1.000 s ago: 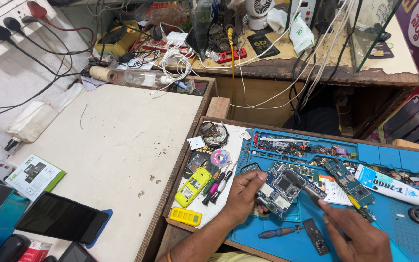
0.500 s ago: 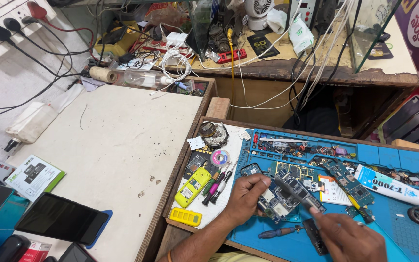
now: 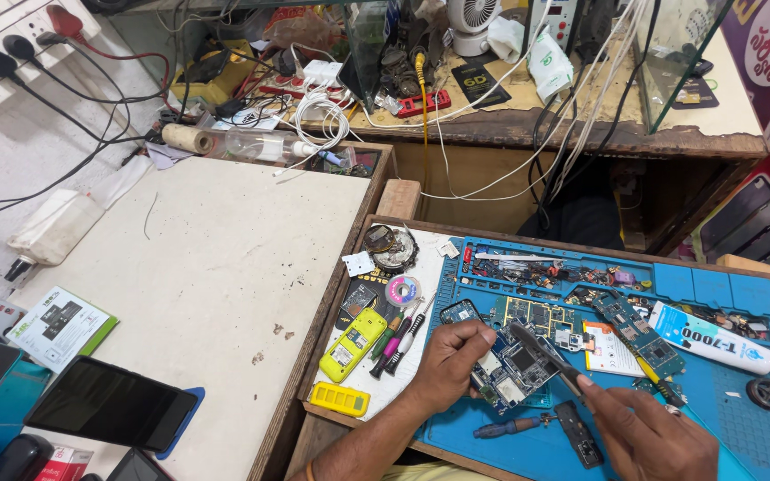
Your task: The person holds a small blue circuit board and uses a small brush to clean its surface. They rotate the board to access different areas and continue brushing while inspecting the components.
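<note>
- Hands at work over a blue repair mat point(image 3: 715, 392): your left hand point(image 3: 447, 365), fingers curled shut, pins an opened phone board point(image 3: 514, 374) flat on the mat's near left part.
- Your right hand point(image 3: 648, 436) pinches a dark tweezer-like tool point(image 3: 545, 352), tip touching the board's upper edge.
- Step in hand looks like prying or lifting a part.
- Next move calls for a steady left hold and light tip pressure.

A wooden workbench point(image 3: 318, 419) carries a blue repair mat point(image 3: 741, 392) — on the mat lie circuit boards point(image 3: 536, 316), a white glue tube point(image 3: 710, 337) and a screwdriver point(image 3: 505, 428).
</note>
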